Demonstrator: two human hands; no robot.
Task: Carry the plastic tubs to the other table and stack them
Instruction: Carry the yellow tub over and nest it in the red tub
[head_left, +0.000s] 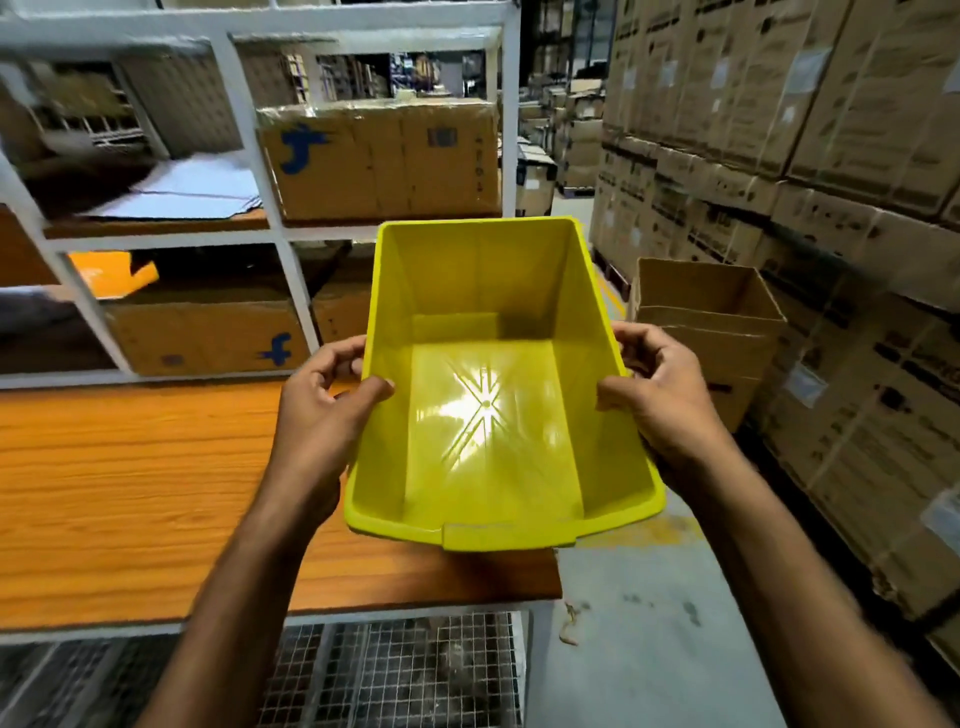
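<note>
Both hands, left hand (324, 410) and right hand (662, 395), grip the yellow tub (493, 395) by its rims; best kept level over the desk (130, 493).

No words or numbers I can read, a blue brand mark on the upper shelf carton (382, 161), the same blue mark on the lower shelf carton (208, 338) — print on the stacked boxes (831, 156) to my right too blurred.

A warehouse: stacked cardboard cartons (831, 156) line the aisle beside white metal shelving (244, 135).
</note>
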